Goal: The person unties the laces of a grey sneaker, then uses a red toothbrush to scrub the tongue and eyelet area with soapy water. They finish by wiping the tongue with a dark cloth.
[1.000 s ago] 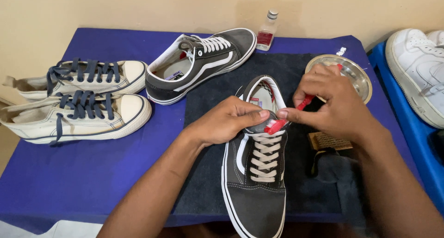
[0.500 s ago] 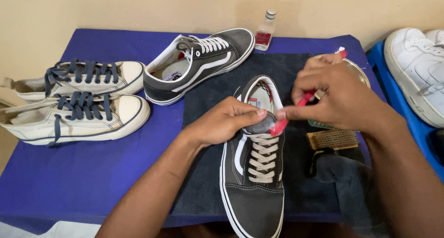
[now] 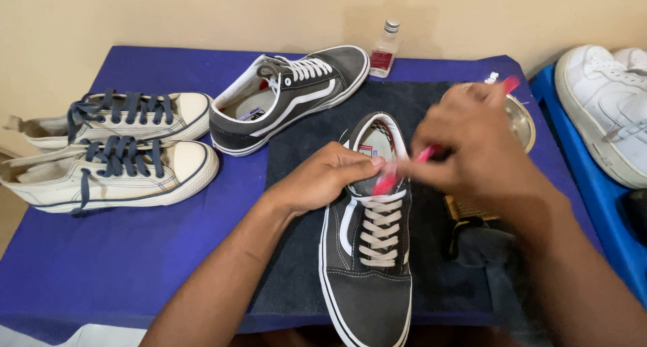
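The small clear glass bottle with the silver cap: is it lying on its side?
No, the small clear glass bottle stands upright at the back edge of the blue table.

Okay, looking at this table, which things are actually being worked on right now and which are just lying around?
In use:
left hand
right hand
red brush
dark grey sneaker

Lying about:
second grey sneaker
cream sneakers
small bottle
metal dish
white shoe
dark cloth

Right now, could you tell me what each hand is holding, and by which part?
Right hand: blurred pink toothbrush, by its handle. Left hand: dark grey lace-up sneaker, by its collar.
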